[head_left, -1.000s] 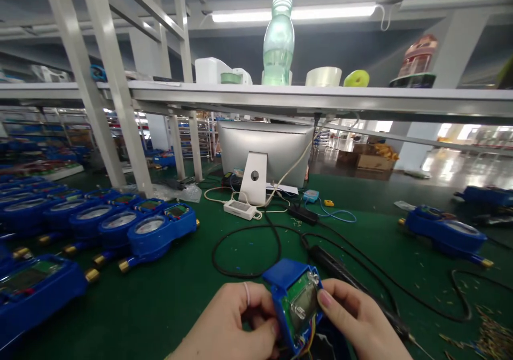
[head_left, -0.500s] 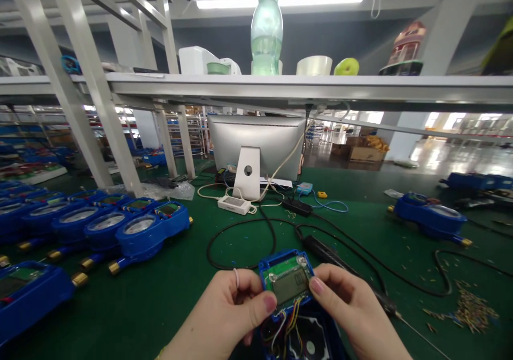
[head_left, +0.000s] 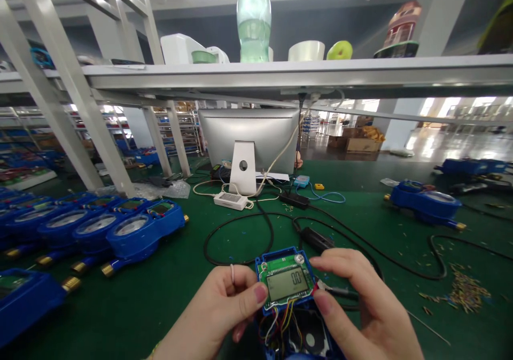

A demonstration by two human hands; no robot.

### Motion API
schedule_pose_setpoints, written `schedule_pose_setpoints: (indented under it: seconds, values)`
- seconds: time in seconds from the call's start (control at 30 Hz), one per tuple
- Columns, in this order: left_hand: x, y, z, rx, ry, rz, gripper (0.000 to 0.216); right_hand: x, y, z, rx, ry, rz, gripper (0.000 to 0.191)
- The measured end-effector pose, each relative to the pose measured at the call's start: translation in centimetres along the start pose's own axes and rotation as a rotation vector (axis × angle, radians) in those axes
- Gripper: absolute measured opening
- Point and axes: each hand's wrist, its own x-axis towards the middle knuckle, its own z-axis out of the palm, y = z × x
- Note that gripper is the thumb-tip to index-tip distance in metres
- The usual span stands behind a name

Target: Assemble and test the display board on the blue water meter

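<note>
I hold a small blue meter module (head_left: 286, 283) with a green circuit board and a grey LCD showing digits, facing up at me. My left hand (head_left: 224, 306) pinches its left edge with thumb and fingers; a ring sits on one finger. My right hand (head_left: 360, 306) grips the right edge, thumb underneath, fingers curled over the top corner. Coloured wires (head_left: 280, 322) run from the board down into an open blue housing (head_left: 304, 341) below it.
Rows of blue water meters (head_left: 120, 232) lie at left on the green mat, another meter (head_left: 425, 204) at right. Black cables (head_left: 272, 226) loop ahead, before a silver monitor back (head_left: 248, 141). Metal scraps (head_left: 460, 290) lie at right. A shelf (head_left: 280, 74) overhead carries a bottle.
The module has been tilted from on edge to flat with its display facing me. My right fingers have shifted over its top right corner. The view has dropped slightly.
</note>
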Motion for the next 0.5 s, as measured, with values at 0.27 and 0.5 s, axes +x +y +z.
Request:
schedule_pose_setpoints:
  seconds: [0.27, 0.5]
  values:
    - [-1.3, 0.2, 0.5, 0.037, 0.001, -0.053, 0.05, -0.4, -0.2, -0.1, 0.041, -0.254, -0.054, 0.081]
    - [-1.4, 0.3, 0.4, 0.03, -0.04, -0.087, 0.052, -0.2, -0.2, -0.1, 0.226, -0.366, 0.191, 0.106]
